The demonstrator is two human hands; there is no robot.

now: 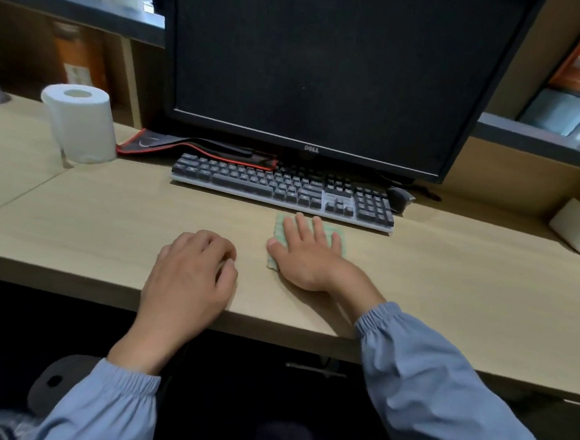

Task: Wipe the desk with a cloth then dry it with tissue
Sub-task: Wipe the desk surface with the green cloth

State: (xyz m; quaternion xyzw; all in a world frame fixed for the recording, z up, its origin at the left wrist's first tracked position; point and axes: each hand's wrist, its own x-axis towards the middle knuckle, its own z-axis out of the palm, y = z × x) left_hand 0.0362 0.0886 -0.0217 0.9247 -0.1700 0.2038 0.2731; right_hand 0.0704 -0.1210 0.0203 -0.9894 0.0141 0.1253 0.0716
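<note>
A dark monitor (326,67) stands behind a grey keyboard (277,191). A black mouse (398,199) sits just right of the keyboard. A red-edged mat (197,148) lies rumpled behind it.

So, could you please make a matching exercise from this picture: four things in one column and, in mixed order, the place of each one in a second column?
Column one:
1. cloth
2. tissue roll
3. mouse
4. left hand

Column two:
a. upright at the far left of the desk
b. under the flat right hand
c. just right of the keyboard
d. near the desk's front edge, fingers loosely curled, holding nothing

Pairs: 1-b, 2-a, 3-c, 4-d
</note>
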